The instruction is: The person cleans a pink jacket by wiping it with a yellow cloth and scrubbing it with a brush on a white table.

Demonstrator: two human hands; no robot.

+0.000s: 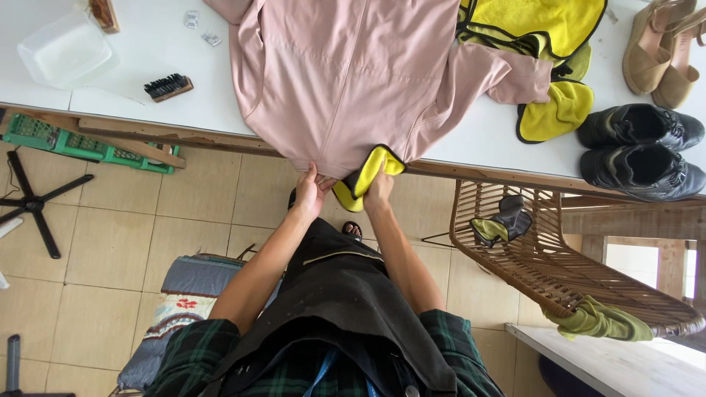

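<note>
Tiled floor below, white worktable (pixel 147 51) beyond; two hands working at the table's near edge.
Left hand (pixel 310 192) is pinching the hem of a pink garment (pixel 353 73); right hand (pixel 379 188) is closing on a yellow cloth (pixel 368 175) against that hem. Farther off are lying a brush (pixel 168 87), more yellow cloths (pixel 540 22) and black shoes (pixel 640 147).

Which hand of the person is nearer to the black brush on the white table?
The left hand. It pinches the pink garment's hem, on the same side as the brush. The right hand grips the yellow cloth, farther from the brush.
</note>
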